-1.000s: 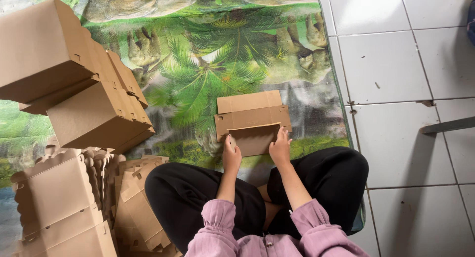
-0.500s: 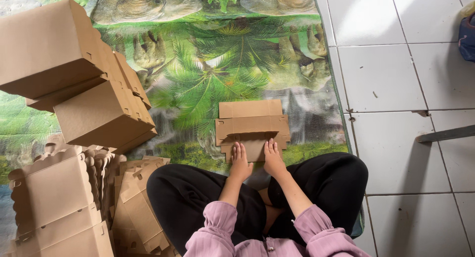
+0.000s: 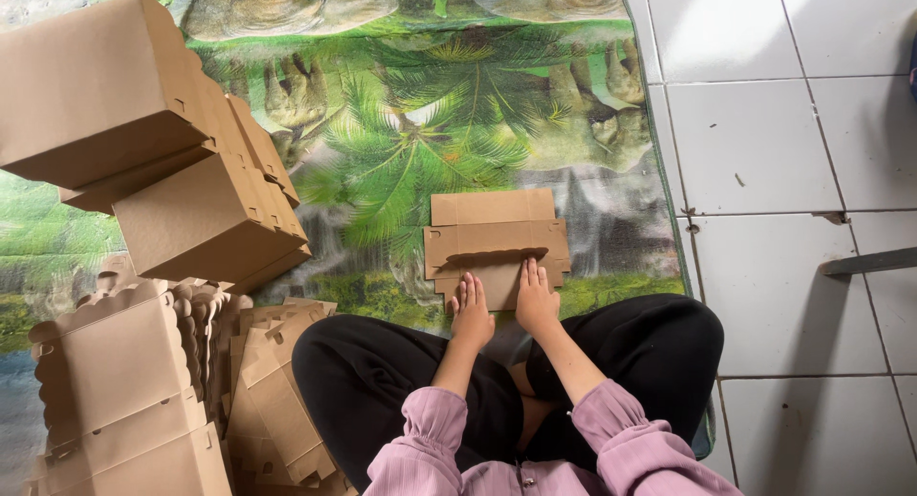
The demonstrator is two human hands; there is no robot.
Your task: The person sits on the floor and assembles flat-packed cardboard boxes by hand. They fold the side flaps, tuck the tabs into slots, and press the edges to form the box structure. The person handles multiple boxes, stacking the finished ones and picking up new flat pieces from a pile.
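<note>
- Your left hand (image 3: 471, 312) lay flat, fingers stretched, pressing the near edge of the flat cardboard blank (image 3: 496, 245); it gripped nothing.
- Your right hand (image 3: 535, 295) pressed flat just beside it, also open-palmed.
- The blank lay on the palm-print mat (image 3: 420, 143); assembled boxes (image 3: 153, 143) were stacked well to its left.

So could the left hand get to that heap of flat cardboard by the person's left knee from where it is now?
Probably yes. The left hand lies flat on the box blank, holding nothing, and the flat cardboard pile sits just beyond the left knee, nothing between.
</note>
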